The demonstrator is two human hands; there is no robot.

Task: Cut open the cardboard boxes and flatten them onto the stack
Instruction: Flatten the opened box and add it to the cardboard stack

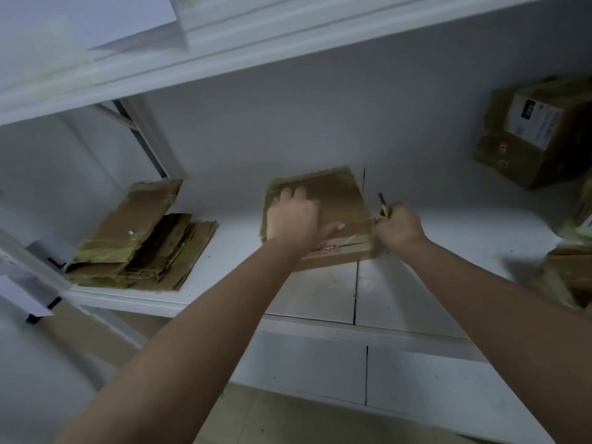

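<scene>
Left hand (294,216) flattens taped brown cardboard box (336,200).

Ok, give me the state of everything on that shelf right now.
Box in the middle: closed, taped, flat under the left hand.
Cutter: gripped by the right hand at the box's right edge.
Stack: flattened, far left.
Labelled box: uncut, tilted, far right.

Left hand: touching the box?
Touching. Head view shows the left hand lying flat on the box top, fingers spread, no gap visible.
</scene>
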